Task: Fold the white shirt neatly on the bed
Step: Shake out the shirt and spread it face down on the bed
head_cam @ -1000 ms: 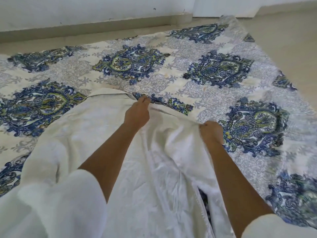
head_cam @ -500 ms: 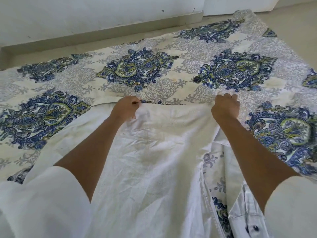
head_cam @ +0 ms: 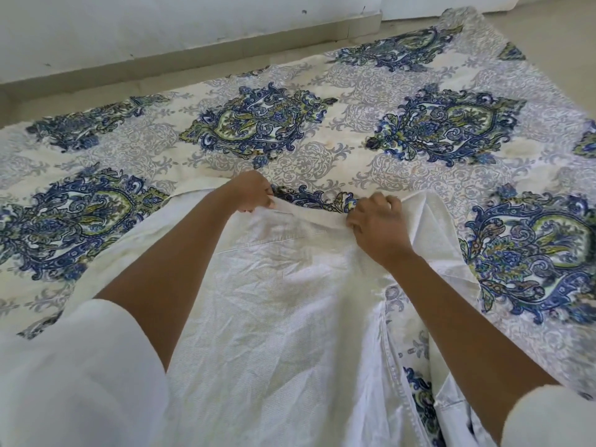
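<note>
Gripping the far edge of a white shirt [head_cam: 290,301], a person's left hand [head_cam: 253,196] and right hand [head_cam: 380,225] each curl their fingers round a bunch of the cloth, the edge dipping slightly between them. The shirt lies spread and creased under both bare forearms, stretching back toward the person's own white sleeves [head_cam: 74,375]. To the right its stitched front edge parts, showing the sheet beneath. It rests on the bed [head_cam: 258,130], covered in a cream sheet with blue and green medallions, below a pale wall [head_cam: 161,21]
</note>
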Tool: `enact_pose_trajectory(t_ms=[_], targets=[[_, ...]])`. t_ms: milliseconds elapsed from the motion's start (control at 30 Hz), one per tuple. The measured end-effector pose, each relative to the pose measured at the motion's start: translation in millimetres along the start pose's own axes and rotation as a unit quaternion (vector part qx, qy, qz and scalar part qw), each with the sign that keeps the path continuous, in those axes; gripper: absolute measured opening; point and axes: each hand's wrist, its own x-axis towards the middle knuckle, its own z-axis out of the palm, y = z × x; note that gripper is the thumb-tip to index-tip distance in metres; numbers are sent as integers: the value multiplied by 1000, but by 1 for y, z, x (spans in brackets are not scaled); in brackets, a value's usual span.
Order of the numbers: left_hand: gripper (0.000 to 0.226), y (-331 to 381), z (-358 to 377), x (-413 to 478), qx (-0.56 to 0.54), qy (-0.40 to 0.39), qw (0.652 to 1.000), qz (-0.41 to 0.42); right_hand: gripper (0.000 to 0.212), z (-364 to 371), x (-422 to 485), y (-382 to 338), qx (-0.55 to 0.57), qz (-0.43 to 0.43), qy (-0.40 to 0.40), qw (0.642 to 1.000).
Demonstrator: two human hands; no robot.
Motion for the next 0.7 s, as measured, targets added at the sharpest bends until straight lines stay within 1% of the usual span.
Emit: enact_pose_trajectory(t_ms=[33,100,133,167,200,233,300,333,433,467,533,633,667,700], targets=[[22,-2,3,0,-24,1,1000,3,15,3,-8,-1,-3,-7,-18,1000],[27,-2,7,-2,-71,-9,997,-1,10,4,-15,-2,13,30,-51,998],[32,-2,8,-3,-84,-11,996,-9,14,3,-14,-2,33,62,-68,995],[34,-2,10,-3,-100,-7,995,-16,23,2,-11,-4,47,90,-95,990],[32,-1,11,-3,-114,4,993,-20,29,-1,-7,-6,66,118,-118,984],[27,-2,11,-3,-123,16,992,-21,30,-2,-2,-7,90,144,-131,977],[20,-4,11,-2,-122,28,992,-16,27,-5,8,-9,137,192,-138,962],[17,-5,10,-1,-118,27,993,-9,25,-5,11,-8,139,196,-146,960],[7,-8,8,-1,-117,17,993,14,27,-2,14,-5,77,172,-181,965],[7,-8,7,-1,-120,20,992,24,28,-2,13,-4,61,158,-172,970],[14,-10,4,1,-126,45,990,50,26,-2,11,-1,46,120,-139,982],[7,-10,4,2,-123,91,984,90,23,1,7,-1,12,48,-115,992],[5,-9,4,3,-106,110,983,99,24,2,9,0,15,45,-104,993],[6,-8,4,3,-72,133,983,107,23,3,12,2,39,61,-86,994]])
